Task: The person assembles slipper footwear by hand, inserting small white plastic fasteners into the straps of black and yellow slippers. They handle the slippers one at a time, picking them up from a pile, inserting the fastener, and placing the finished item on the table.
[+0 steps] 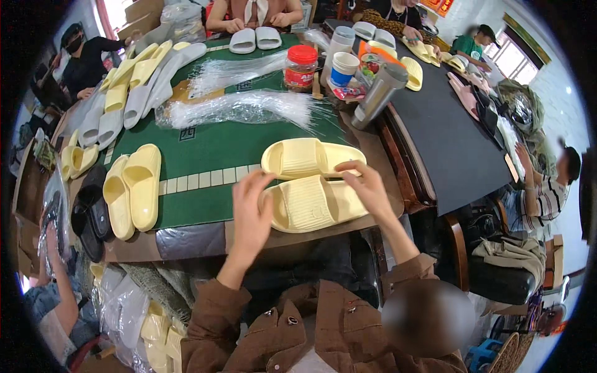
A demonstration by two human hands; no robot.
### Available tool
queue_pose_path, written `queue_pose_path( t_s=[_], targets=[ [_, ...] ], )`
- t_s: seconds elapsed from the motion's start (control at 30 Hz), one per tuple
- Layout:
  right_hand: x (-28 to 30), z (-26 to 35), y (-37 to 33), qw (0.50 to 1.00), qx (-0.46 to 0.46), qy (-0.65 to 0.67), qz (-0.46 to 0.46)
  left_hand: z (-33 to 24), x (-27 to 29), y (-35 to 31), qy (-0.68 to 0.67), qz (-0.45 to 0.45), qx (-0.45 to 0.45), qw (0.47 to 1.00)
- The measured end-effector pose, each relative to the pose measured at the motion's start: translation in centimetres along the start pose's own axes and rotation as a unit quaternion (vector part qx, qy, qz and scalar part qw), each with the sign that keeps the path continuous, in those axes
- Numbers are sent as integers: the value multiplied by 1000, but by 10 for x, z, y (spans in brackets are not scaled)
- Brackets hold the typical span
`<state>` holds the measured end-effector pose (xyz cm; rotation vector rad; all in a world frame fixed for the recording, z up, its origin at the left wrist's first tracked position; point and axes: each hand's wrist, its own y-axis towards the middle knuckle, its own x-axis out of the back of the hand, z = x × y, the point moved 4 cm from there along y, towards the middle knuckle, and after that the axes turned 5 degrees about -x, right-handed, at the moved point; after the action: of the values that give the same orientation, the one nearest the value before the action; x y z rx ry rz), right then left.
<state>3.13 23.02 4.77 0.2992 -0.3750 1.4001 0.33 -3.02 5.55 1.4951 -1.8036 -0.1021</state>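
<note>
A pair of pale yellow slippers, the far slipper (300, 155) and the near slipper (305, 205), lies side by side and sole down on the table edge before me. Their ribbed straps face up. My left hand (252, 205) curls its fingers round the left ends of the pair, at the seam between them. On the right, my right hand (371, 189) has thumb and forefinger bent onto the inner edges of both slippers. Whether a thin tie is between my fingers is too small to tell.
Clear plastic ties (242, 109) lie in bundles on the green mat (193, 146). A red-lidded jar (300, 68), a paper cup (343, 69) and a steel flask (380, 93) stand behind. Yellow slippers (144, 186) and black slippers (91, 211) lie left. Several people sit around the tables.
</note>
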Motion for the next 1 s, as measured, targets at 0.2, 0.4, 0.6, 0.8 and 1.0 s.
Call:
queue_pose_path(
  t_s=[0.2,0.4,0.6,0.8,1.0],
  targets=[
    [7,10,25,958,104,-252,92,-39,-36,-42,55,86,-92,990],
    [-38,12,48,938,111,-325,42,-31,-35,-38,32,85,-97,991],
    [-65,19,19,963,2,-268,19,-5,-8,-28,126,52,-68,988],
    [-101,13,6,999,3,-33,7,29,-9,-13,107,39,-17,993],
    [-101,8,7,992,-19,59,109,50,-15,14,76,44,-41,995]
  ],
)
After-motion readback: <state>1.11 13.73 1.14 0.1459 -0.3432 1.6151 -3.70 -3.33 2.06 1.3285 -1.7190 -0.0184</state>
